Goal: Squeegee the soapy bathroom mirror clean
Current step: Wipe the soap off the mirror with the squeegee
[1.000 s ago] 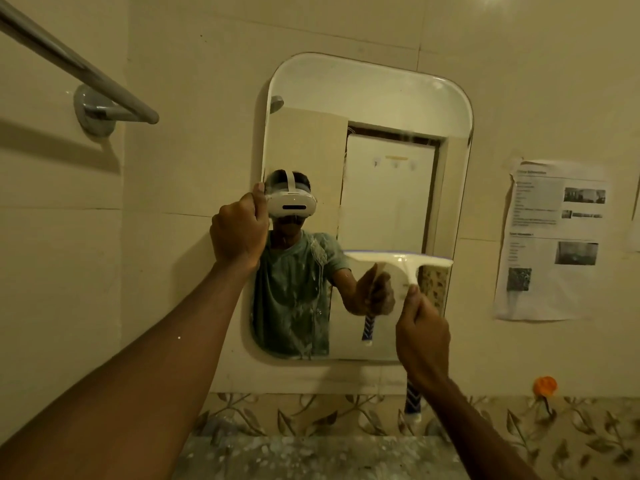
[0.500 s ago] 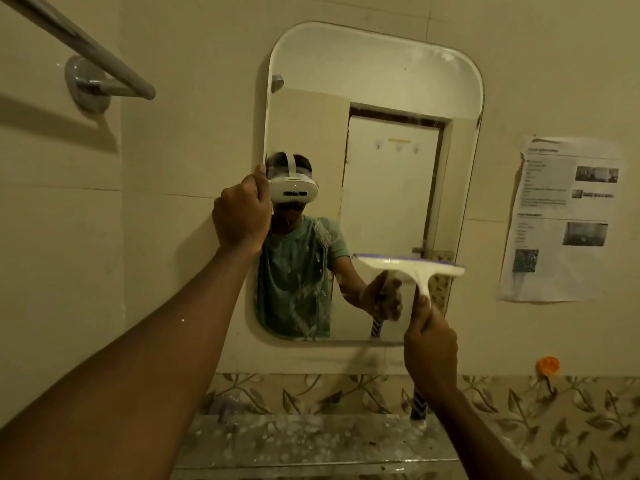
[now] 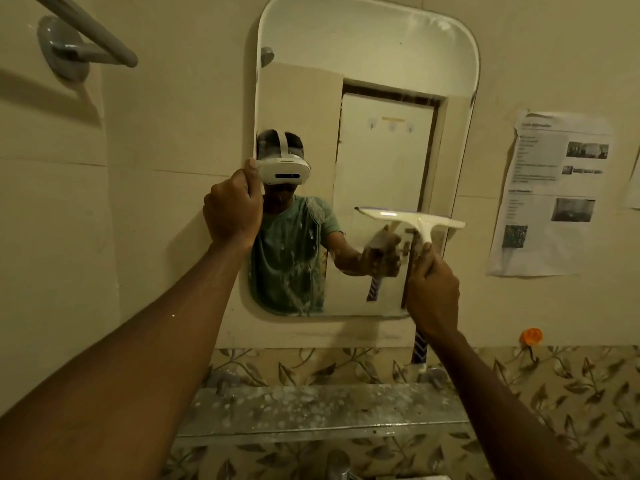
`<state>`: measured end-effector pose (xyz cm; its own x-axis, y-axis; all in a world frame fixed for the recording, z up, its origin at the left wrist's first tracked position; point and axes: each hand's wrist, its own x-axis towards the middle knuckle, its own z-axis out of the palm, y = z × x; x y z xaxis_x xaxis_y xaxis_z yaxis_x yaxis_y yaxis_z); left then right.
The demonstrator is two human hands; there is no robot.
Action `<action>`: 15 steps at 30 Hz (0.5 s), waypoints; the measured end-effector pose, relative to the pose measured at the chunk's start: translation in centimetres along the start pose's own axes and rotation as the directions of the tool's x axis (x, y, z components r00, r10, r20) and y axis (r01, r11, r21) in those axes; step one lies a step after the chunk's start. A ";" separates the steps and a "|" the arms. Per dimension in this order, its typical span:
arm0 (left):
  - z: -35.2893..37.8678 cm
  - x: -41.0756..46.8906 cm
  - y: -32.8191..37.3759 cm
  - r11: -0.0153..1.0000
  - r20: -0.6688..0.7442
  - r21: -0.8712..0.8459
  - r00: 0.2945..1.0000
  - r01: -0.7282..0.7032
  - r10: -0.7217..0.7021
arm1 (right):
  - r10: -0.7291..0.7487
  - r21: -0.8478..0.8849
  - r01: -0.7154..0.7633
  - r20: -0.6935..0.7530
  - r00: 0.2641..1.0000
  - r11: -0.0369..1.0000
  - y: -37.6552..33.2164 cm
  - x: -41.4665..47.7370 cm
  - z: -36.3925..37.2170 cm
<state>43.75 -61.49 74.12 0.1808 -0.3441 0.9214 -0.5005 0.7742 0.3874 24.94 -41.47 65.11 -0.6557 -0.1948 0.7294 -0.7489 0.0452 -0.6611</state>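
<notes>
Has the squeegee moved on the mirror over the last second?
Barely, if at all. The squeegee sits about as far above the mirror bottom edge as before; mostly the camera shifted.

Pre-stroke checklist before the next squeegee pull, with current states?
1. Right hand gripping the squeegee handle: ok.
2. Left hand steadying the mirror at its left edge: ok.
3. Blade flat against the glass: cannot tell; it sits over the right side, roughly level.
4. Right strip above the blade clear of suds: ok apart from faint streaks near the top right corner.
5. Lower left of the mirror clean: not ok, soap still smeared there.
6. Shelf below the mirror dry: not ok, speckled with foam.
</notes>
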 end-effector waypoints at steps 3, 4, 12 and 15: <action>0.3 -0.6 -0.4 1.000 -0.013 0.003 1.000 0.007 -0.007 | 0.093 -0.018 -0.092 0.034 0.995 0.996 2.4 -4.5 0.8; 0.3 -0.6 -0.5 1.000 -0.014 0.007 1.000 0.006 -0.006 | 0.109 -0.019 -0.109 0.050 0.993 0.994 2.9 -5.8 0.9; -0.2 -1.6 -0.5 0.999 0.018 0.003 0.999 0.035 -0.035 | 0.065 -0.048 -0.062 0.059 0.996 0.997 2.4 -6.0 -0.5; -0.3 -2.4 -0.8 0.998 0.036 -0.005 0.998 0.055 -0.055 | 0.041 -0.034 -0.040 0.027 0.999 0.999 1.1 -3.1 -1.2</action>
<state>43.92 -61.12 71.65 0.1777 -0.4050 0.8969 -0.4856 0.7566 0.4378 26.03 -39.68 62.38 -0.6833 -0.2188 0.6966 -0.7246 0.0863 -0.6837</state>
